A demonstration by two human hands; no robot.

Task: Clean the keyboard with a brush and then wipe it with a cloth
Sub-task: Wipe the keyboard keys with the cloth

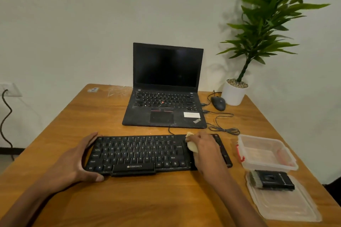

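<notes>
Your surface [129,199]: wood-grain top, warm brown, smooth with a soft sheen. Your keyboard [140,155]: black plastic, matt, keys dusty-looking. Cloth [191,146] under your right hand [204,150]: pale yellow, soft, crumpled fabric. Laptop [164,97]: matt black casing, dull and smudged; screen faintly glossy. Container [267,153] and its lid [284,206]: clear, slightly cloudy plastic. Brush [271,180]: black plastic body, bristles probably synthetic. Pot [233,94]: smooth white, matt.
</notes>
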